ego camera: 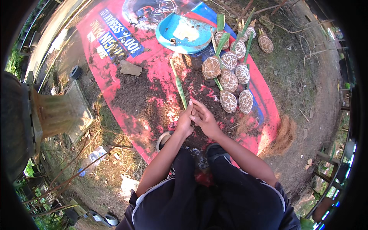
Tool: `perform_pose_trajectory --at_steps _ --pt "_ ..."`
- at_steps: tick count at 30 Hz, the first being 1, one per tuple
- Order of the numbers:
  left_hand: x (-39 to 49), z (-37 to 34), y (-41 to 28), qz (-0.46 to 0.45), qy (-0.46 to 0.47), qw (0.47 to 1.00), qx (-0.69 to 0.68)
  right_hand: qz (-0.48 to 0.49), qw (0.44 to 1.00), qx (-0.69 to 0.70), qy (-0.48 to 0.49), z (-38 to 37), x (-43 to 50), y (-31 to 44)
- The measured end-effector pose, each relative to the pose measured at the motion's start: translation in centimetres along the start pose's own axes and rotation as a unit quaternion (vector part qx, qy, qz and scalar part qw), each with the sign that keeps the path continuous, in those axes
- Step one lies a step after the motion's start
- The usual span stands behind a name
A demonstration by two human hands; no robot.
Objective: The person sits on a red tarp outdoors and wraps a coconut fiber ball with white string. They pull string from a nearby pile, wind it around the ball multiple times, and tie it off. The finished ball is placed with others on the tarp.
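My left hand (184, 120) is closed around the lower end of a banded snake plant leaf (178, 83), which points away from me. My right hand (206, 120) meets it, with fingertips touching the left fingers; what lies between them is mostly hidden. Both hands are above dark loose soil (132, 95) spread over a red printed banner (109, 83). To the right sit several brown fibre balls (229, 80) wound with white string, some with green leaf pieces (222, 44) standing out of them.
A blue plastic basin (165, 31), soil-stained inside, stands at the back. A flat stone-like piece (130, 68) lies on the soil. Loose brown fibre (284, 135) is heaped at the right edge. Leftward are a pedestal (61, 110), a plastic bottle (93, 158) and dry twigs (77, 176).
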State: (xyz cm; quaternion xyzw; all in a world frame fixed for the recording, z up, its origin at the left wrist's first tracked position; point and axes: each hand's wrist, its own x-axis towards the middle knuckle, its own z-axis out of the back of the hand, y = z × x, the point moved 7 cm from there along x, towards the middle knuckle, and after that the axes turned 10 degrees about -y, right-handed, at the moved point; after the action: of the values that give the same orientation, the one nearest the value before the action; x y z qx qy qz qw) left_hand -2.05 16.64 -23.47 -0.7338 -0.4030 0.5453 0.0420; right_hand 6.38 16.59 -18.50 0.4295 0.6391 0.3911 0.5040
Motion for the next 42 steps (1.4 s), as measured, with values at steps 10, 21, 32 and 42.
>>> perform_pose_trajectory --at_steps 10,21,32,42 --pt "-1.5 -0.9 -1.4 -0.122 0.04 0.962 0.241 -0.144 0.983 0.106 -0.044 1.0 -1.0 -2.5" --pt "-1.0 -0.9 -1.0 -0.001 0.049 0.999 -0.019 -0.16 0.952 0.26 0.01 1.2 -0.8 -1.1" --pt "-3.7 -1.5 2.0 0.19 0.192 0.946 0.181 -0.28 0.908 0.311 -0.016 2.2 0.7 -3.5" --pt "-3.3 1.4 -1.3 0.028 0.063 0.971 0.227 -0.163 0.968 0.117 -0.15 8.9 3.1 -1.8"
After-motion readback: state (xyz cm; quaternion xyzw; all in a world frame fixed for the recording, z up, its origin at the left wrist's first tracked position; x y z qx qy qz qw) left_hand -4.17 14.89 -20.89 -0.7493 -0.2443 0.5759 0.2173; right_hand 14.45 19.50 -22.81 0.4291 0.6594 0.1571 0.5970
